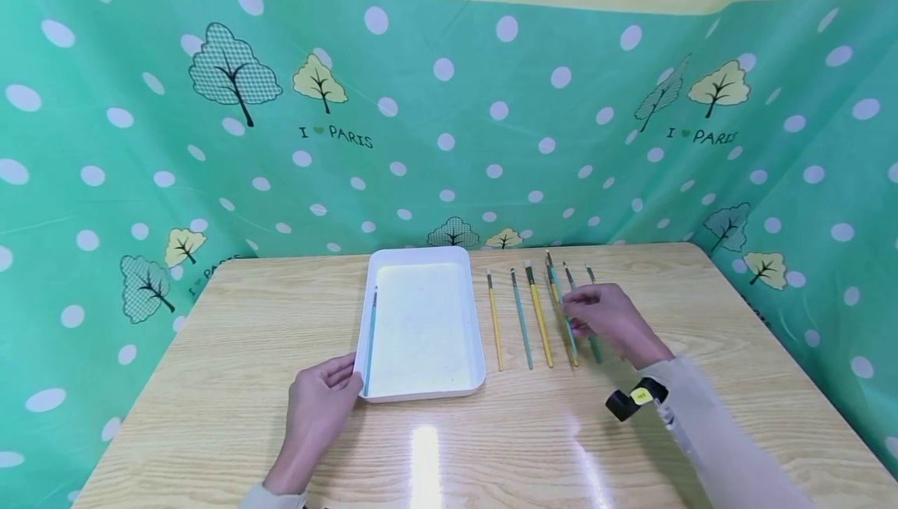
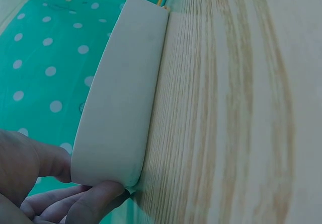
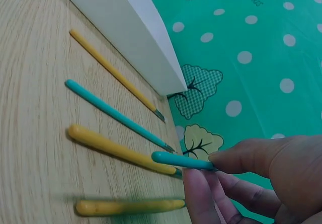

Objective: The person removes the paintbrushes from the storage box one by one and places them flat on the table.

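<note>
My right hand [image 1: 603,314] pinches a teal paintbrush [image 3: 176,159] between thumb and fingers, held above the table over a yellow brush [image 3: 126,207]. My left hand [image 1: 321,408] grips the near left corner of a white tray [image 1: 424,397], thumb at the rim and fingers against the outer wall. Inside the tray, along its left wall, lies one slim blue brush [image 1: 371,330]. Right of the tray, a thin yellow brush [image 1: 494,322], a teal brush [image 1: 522,322] and a thicker yellow brush [image 1: 539,316] lie in a row, bristles toward the back.
More brushes lie by my right hand, including a dark teal one [image 1: 595,348] partly hidden behind it. A green dotted cloth [image 1: 393,143] hangs behind and beside the wooden table [image 1: 259,314]. A black band with a yellow tag [image 1: 641,396] is on my right wrist.
</note>
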A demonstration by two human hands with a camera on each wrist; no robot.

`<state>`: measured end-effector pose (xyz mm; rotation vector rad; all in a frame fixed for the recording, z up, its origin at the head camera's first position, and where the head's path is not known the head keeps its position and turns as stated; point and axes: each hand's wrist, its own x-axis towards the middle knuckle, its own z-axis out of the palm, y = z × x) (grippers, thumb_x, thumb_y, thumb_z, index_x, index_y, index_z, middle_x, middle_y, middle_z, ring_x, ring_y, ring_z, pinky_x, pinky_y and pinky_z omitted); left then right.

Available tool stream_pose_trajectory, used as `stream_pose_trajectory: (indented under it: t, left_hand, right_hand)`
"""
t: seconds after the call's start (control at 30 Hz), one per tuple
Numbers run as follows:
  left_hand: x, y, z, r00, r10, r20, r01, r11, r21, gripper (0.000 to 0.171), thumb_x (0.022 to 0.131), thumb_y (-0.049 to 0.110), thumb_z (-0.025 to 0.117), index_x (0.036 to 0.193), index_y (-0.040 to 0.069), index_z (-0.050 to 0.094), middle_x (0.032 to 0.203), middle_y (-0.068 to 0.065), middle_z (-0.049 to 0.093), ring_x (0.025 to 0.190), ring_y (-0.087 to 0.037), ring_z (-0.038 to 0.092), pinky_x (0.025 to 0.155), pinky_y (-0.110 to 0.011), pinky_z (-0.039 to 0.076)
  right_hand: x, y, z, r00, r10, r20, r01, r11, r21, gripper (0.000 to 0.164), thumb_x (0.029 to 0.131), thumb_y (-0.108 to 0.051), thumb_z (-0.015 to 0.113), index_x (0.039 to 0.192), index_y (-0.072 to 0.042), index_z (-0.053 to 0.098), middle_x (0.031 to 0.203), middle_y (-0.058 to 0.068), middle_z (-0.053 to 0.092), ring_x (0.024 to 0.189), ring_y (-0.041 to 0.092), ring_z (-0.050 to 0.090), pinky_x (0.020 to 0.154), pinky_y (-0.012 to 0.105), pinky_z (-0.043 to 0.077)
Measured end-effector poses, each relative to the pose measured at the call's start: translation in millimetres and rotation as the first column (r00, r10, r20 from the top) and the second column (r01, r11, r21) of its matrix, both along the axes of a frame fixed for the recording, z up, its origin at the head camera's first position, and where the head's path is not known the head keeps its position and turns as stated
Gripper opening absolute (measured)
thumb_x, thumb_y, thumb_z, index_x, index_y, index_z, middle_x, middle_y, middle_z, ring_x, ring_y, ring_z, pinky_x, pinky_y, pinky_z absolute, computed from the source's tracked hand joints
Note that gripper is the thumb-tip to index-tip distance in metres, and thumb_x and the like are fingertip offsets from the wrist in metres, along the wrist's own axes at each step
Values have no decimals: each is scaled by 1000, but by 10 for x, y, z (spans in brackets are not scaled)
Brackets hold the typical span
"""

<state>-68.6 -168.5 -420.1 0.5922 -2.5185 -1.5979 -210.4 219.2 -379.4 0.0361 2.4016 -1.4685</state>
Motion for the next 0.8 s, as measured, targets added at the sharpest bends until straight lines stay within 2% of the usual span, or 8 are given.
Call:
stream_pose_trajectory:
  t: [0.13,0.33,0.5,0.8]
  left_hand:
    - [0,1,-3,1000,1,2,-1,1000,-1,39,94,9,63,130,-4,65,125,-25,70,116,-36,71,88,-27,64]
    - [-1,3,-5,1000,4,-1,-4,1000,-4,39,93,9,63,130,-4,65,125,-25,70,115,-36,71,87,-28,64]
    - [0,2,-2,1000,5,2,-5,1000,-5,39,93,9,63,130,-4,65,125,-25,70,115,-36,71,88,-27,64]
    - [-2,2,-1,1000,1,1,-1,1000,1,39,93,9,63,131,-4,65,125,-24,70,116,-35,71,88,-27,63]
  right_hand:
    - [-6,75,-1,1000,-14,-3,14,1000,15,40,100,-17,63,132,8,60,107,16,70,81,15,67,74,29,66]
    - [-22,212,-5,1000,-21,-1,21,998,55,43,102,-20,61,135,6,59,116,21,68,86,17,69,80,34,66]
    - [-42,321,-23,1000,-23,-12,24,997,80,44,102,-22,61,134,7,59,116,20,69,86,16,68,79,33,66]
    - [-67,521,-43,1000,-21,-16,22,997,69,44,101,-21,62,134,9,57,106,13,71,83,12,68,78,30,66]
